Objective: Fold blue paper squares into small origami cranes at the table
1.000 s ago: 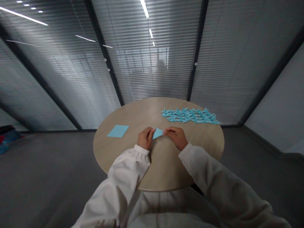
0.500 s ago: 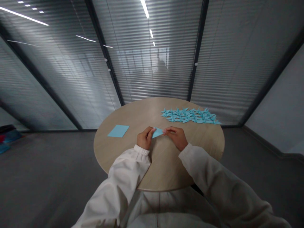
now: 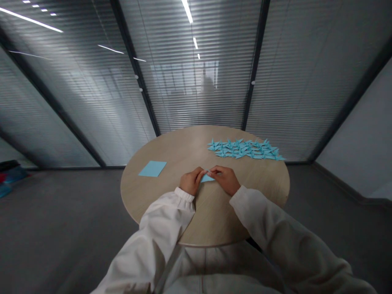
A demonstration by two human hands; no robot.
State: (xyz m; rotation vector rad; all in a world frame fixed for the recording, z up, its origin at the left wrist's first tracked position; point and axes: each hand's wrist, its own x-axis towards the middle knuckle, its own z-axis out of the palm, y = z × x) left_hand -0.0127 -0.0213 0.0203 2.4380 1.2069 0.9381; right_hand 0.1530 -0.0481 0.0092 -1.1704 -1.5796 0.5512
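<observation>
Between my hands, at the middle of the round table, is a small folded piece of light blue origami paper (image 3: 207, 178). My left hand (image 3: 191, 181) pinches its left side with thumb and forefinger. From the right, my right hand (image 3: 226, 179) pinches the paper near its top, its fingertips almost meeting those of the left. The fingers hide much of the paper, so I cannot tell its exact fold. A flat blue sheet or stack of origami paper (image 3: 152, 168) lies to the left of my hands.
Several folded blue paper cranes (image 3: 241, 149) stand in close rows at the table's back right. The round wooden table (image 3: 214, 224) has its near edge at my lap. Glass panels with blinds (image 3: 199, 102) rise behind it. Dark and red items (image 3: 12, 175) sit on the floor far left.
My hands have drawn closer together over the folded paper, the left shifting right. Less of the paper's upper part shows, and its lower edge now faces me. The sheet and cranes have stayed put.
</observation>
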